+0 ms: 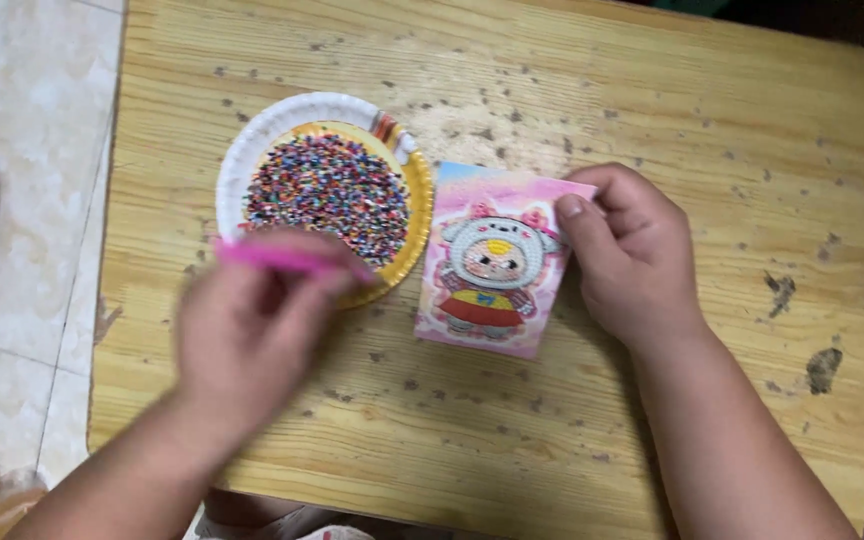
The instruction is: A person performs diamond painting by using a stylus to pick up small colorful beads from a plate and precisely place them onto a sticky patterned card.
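Card (487,262), pink, with a bead-mosaic cartoon figure in a grey hood and red-yellow dress, lies flat mid-counter (572,90) just right of the plate (252,140). Right hand (622,250) pinches its right edge, thumb on top. Left hand (242,330), blurred, grips a pink pen (287,258) over the plate's near rim. One card, one pen, one white plate holding a gold dish (414,215) heaped with mixed beads (330,190).

Worn wooden table (572,420) on pale tiled floor (32,200).
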